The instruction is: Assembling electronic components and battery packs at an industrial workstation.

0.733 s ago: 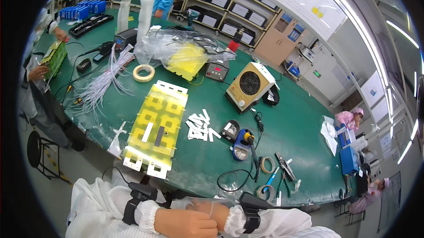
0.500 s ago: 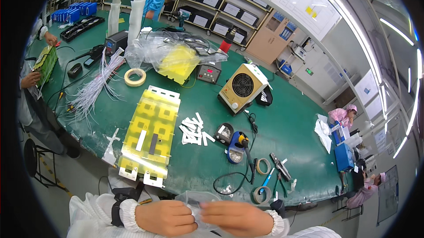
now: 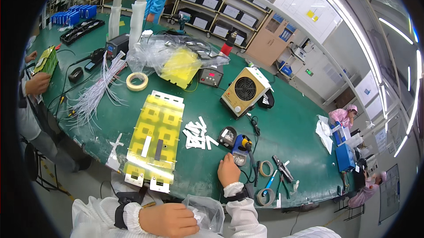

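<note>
My left hand (image 3: 170,219) is closed on the gathered edge of a clear plastic bag (image 3: 211,205) at the table's near edge. Small white pieces show inside the bag. Over the tabletop, my right hand (image 3: 229,170) has its fingers curled together beside a blue soldering iron stand (image 3: 239,149); whatever lies under the fingertips is hidden. Left of it lies a yellow translucent panel (image 3: 153,125) with square cutouts and white end pieces. On this panel rest a white strip (image 3: 146,146) and a dark strip (image 3: 158,149). A loose pile of white strips (image 3: 194,134) sits between panel and stand.
A small black tray (image 3: 227,136) touches the stand's area. Tape rolls (image 3: 266,197), pliers (image 3: 282,187) and cutters (image 3: 282,167) lie to the right. Farther back are a fan unit (image 3: 245,88), bagged yellow sheets (image 3: 181,68) and bundled white wires (image 3: 99,92). A co-worker's hand (image 3: 38,83) is at far left.
My right hand has left the bag and reached forward to the soldering stand. My left hand still grips the bag. The co-worker's hands at far left have shifted on a green block.
</note>
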The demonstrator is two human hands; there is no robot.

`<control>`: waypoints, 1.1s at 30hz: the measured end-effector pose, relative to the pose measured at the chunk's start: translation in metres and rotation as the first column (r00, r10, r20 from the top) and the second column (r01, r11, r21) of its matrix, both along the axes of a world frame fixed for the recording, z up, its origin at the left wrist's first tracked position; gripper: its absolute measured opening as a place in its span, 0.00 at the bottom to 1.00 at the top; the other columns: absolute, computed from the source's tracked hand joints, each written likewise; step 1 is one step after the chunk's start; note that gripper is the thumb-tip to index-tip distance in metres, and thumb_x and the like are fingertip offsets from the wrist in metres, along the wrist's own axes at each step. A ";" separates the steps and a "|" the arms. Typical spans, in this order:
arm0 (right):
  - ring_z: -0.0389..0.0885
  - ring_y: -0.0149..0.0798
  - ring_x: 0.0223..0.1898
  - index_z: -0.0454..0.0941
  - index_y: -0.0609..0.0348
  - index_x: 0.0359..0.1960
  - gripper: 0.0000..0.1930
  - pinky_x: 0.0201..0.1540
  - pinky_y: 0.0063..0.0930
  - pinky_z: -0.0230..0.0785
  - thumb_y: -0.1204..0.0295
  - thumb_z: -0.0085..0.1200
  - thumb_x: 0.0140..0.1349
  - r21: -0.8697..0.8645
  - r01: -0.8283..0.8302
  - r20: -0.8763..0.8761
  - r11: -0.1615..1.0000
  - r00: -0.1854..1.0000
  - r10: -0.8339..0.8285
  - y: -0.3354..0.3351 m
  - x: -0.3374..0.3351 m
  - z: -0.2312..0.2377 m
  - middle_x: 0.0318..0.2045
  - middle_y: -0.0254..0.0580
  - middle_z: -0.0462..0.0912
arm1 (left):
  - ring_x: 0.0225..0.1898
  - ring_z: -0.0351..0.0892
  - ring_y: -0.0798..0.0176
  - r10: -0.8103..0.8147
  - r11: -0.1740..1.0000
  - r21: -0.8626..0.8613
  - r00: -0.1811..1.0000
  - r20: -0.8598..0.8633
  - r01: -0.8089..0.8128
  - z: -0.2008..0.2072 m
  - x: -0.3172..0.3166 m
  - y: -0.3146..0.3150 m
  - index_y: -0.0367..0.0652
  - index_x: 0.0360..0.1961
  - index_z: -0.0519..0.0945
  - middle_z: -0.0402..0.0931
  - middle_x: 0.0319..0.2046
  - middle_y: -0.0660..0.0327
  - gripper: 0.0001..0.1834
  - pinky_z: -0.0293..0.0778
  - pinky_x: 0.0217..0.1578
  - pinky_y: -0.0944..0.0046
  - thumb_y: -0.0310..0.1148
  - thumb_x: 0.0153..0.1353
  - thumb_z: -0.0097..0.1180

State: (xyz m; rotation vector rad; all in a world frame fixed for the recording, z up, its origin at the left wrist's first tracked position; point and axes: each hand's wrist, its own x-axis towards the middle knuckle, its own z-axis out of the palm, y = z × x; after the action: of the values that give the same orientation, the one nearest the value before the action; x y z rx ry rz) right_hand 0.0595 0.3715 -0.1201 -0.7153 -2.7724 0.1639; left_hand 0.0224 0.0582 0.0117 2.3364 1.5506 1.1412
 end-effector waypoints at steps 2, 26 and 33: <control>0.85 0.51 0.42 0.81 0.66 0.47 0.13 0.45 0.37 0.76 0.70 0.54 0.65 -0.212 -0.227 -0.409 0.951 0.904 0.125 -0.011 0.006 0.029 0.49 0.51 0.83 | 0.36 0.78 0.64 0.105 0.992 0.090 0.976 -0.193 -0.089 0.012 -0.001 0.005 0.41 0.39 0.80 0.75 0.33 0.64 0.11 0.73 0.35 0.67 0.31 0.53 0.59; 0.80 0.45 0.31 0.82 0.54 0.30 0.07 0.47 0.51 0.66 0.68 0.57 0.51 -0.338 -0.924 -0.209 0.178 0.258 0.943 -0.064 0.110 0.161 0.21 0.42 0.79 | 0.37 0.80 0.62 0.340 0.906 0.261 0.940 0.019 -0.333 0.044 0.010 0.001 0.44 0.36 0.82 0.78 0.34 0.64 0.11 0.75 0.34 0.67 0.36 0.55 0.69; 0.77 0.35 0.25 0.79 0.64 0.26 0.13 0.29 0.30 0.69 0.69 0.55 0.67 -0.223 -0.388 -0.188 0.894 0.917 0.352 -0.046 0.070 0.266 0.25 0.39 0.81 | 0.39 0.83 0.47 0.159 0.925 0.270 0.919 0.360 -0.266 0.059 -0.002 -0.027 0.31 0.45 0.81 0.82 0.40 0.49 0.13 0.77 0.38 0.54 0.28 0.64 0.55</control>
State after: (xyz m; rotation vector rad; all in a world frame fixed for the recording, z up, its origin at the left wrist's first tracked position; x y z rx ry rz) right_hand 0.1290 0.3252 0.1457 -0.2025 -2.7439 0.6349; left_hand 0.0207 0.0309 0.0709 2.0222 1.6239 1.8519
